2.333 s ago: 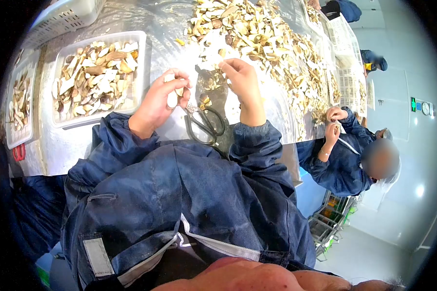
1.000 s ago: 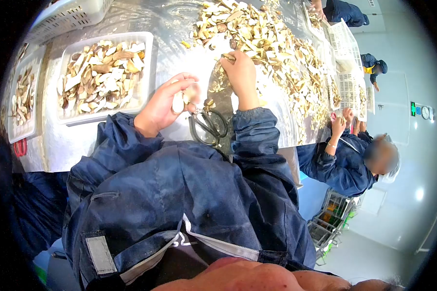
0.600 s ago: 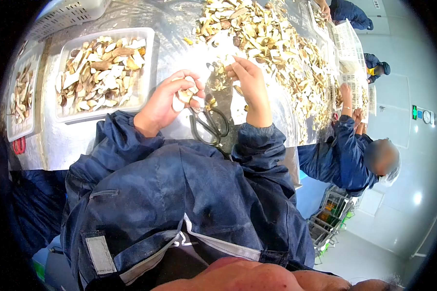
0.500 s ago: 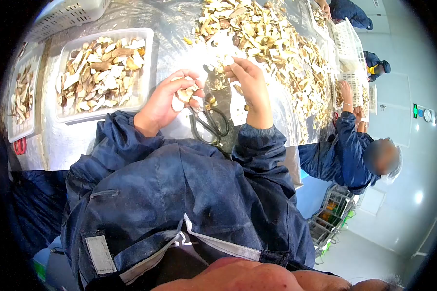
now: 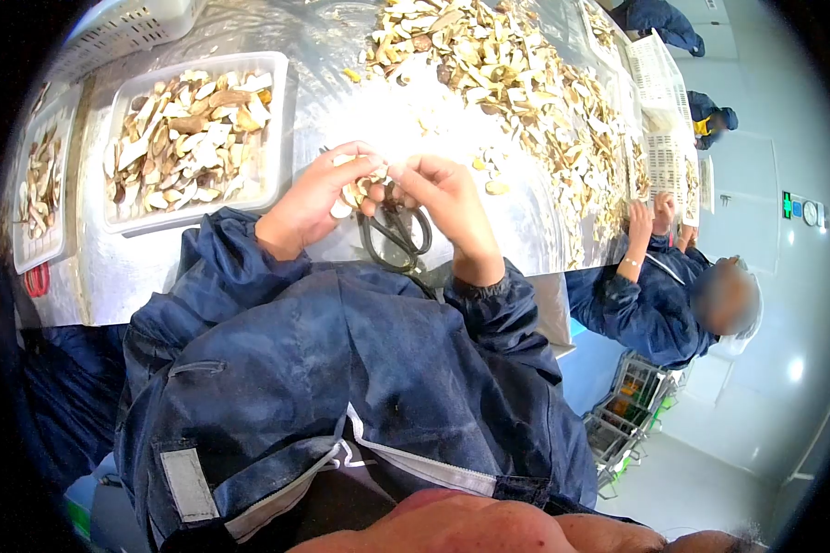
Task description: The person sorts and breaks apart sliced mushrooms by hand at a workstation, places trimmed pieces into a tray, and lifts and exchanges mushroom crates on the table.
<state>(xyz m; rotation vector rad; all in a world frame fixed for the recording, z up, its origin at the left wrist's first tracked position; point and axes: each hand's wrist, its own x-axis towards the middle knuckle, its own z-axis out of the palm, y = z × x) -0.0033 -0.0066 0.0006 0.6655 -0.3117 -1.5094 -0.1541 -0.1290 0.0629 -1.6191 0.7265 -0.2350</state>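
Observation:
My left hand (image 5: 309, 201) is closed around a few pale mushroom slices (image 5: 349, 197), which show between its thumb and fingers. Against them, my right hand (image 5: 450, 205) is pinched, its thumb and fingertips meeting the slices in front of my chest. The exact piece between the right fingertips is partly hidden. Black-handled scissors (image 5: 397, 247) lie on the metal table just beneath both hands. A few loose mushroom slices (image 5: 495, 187) rest to the right of my right hand, near the large spread pile of sliced mushrooms (image 5: 503, 69).
On the left stands a white plastic tray (image 5: 281, 120) of mushroom slices, with another tray (image 5: 62, 221) beyond it. Red handles (image 5: 36, 279) lie by that one. White crates (image 5: 664, 101) line the right side, where a co-worker (image 5: 659, 295) works. Glare whitens the table's middle.
My right hand has come left and down from over the table to meet the slices in my left hand. The co-worker's hands at the right have shifted.

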